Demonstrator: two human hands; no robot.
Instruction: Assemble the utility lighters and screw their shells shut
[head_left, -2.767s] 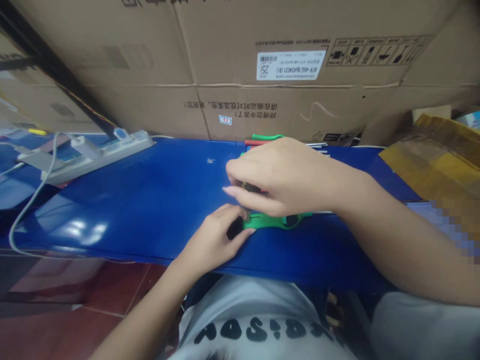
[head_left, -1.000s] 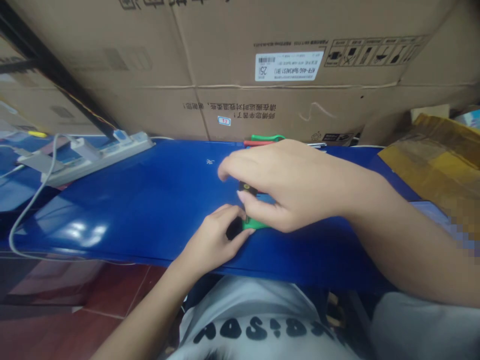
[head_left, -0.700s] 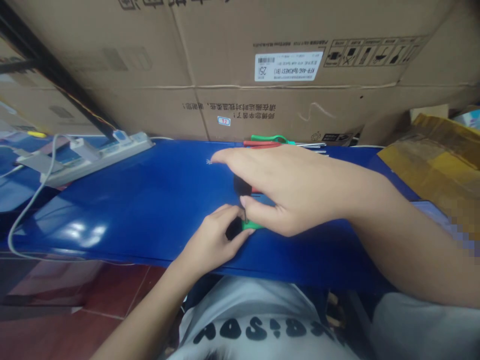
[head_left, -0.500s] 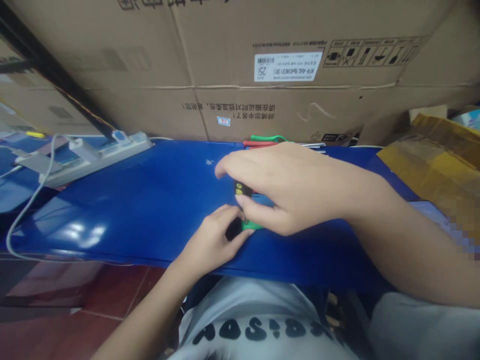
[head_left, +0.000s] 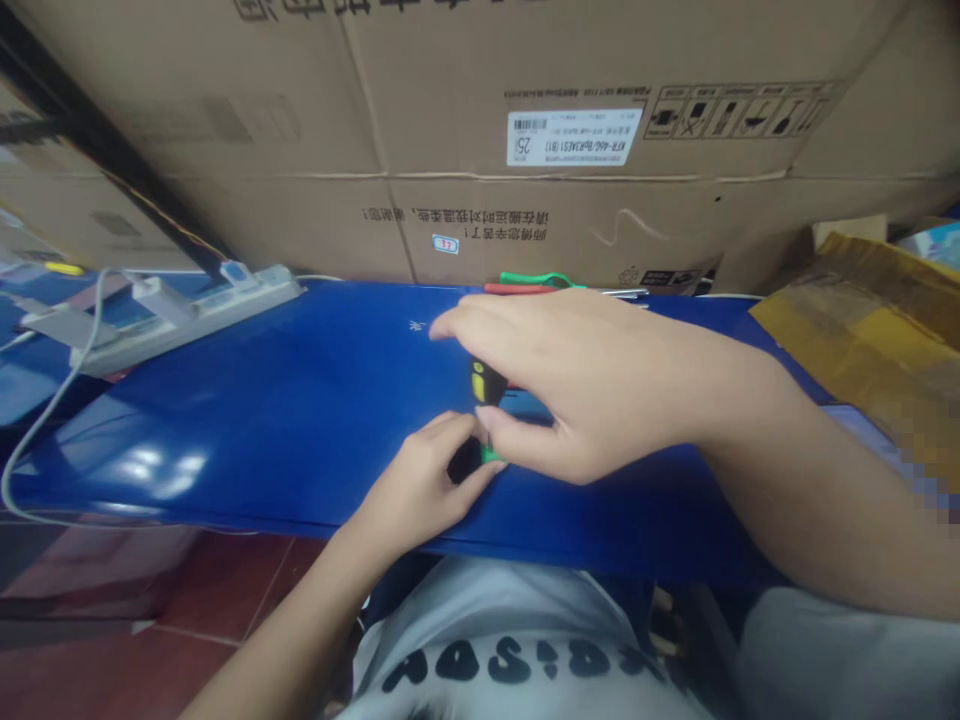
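My left hand [head_left: 424, 480] rests on the blue table [head_left: 262, 400], its fingers pinched on the black end of a green-handled tool [head_left: 489, 456]. My right hand [head_left: 592, 385] covers most of that tool, thumb beside the green part, fingers curled over a black piece with a yellow mark [head_left: 480, 381]. What the right hand's fingers enclose is mostly hidden. Red and green handles of more tools [head_left: 532, 283] lie at the table's far edge, behind my right hand.
Large cardboard boxes [head_left: 487, 130] stand right behind the table. A white power strip [head_left: 187, 312] with plugs and a grey cable [head_left: 45, 410] lies at the left. Yellow-brown packaging [head_left: 862, 320] sits at the right. Red floor tiles show below the table's front edge.
My right hand has slid forward and down over the green tool, hiding most of its handle. Its fingers stretched out, then curled again. My left hand has stayed in place.
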